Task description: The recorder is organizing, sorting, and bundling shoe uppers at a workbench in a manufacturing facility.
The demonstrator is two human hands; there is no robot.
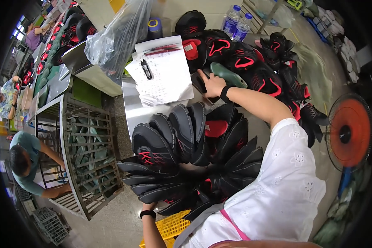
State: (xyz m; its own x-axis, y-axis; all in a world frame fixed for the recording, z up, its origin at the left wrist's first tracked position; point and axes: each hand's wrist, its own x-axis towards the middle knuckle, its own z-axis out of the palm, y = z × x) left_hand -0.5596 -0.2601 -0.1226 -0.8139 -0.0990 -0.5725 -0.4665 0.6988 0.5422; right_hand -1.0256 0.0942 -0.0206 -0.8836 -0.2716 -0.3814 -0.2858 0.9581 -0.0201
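A ring of black and grey shoe uppers (153, 138) with red details lies on the table in front of me. My right hand (214, 85) reaches past it, index finger stretched onto a dark flat thing that looks like a phone (199, 82), the other fingers partly curled. Right beside that hand is a green shoe last (228, 76). My left hand (149, 206) is at the near left edge of the ring, its fingers hidden beneath the uppers. Left of my right hand are written paper sheets (165, 84) with black thread snips (146, 69) and a pen (161, 51) on them.
More uppers (242, 60) are heaped at the far right, near two water bottles (241, 27). A clear plastic bag (120, 37) hangs at the back left. At right stands an orange fan (348, 132). A co-worker (27, 161) handles a metal rack cart (66, 165). Yellow crates (169, 227) sit below.
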